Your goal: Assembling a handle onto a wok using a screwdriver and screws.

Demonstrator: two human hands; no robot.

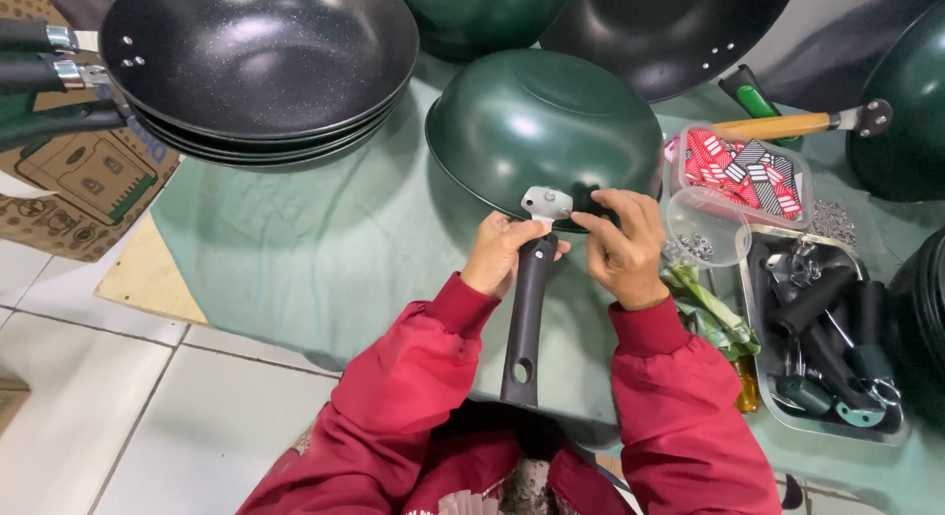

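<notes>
Nearest me, the left hand point(500, 254) is wrapped around the top of a long black handle point(525, 323), holding its metal bracket point(546, 204) against the rim of an upturned green wok point(543, 131). The right hand point(622, 247) pinches something tiny at the bracket; I cannot tell what. To the right sits a metal tray point(825, 428) of spare handles. Farther off, black pans point(258, 62) are stacked on the green cloth point(325, 249).

free: green cloth point(295, 249) left | blocked: pan stack point(258, 62), parts tray point(753, 318) right
</notes>
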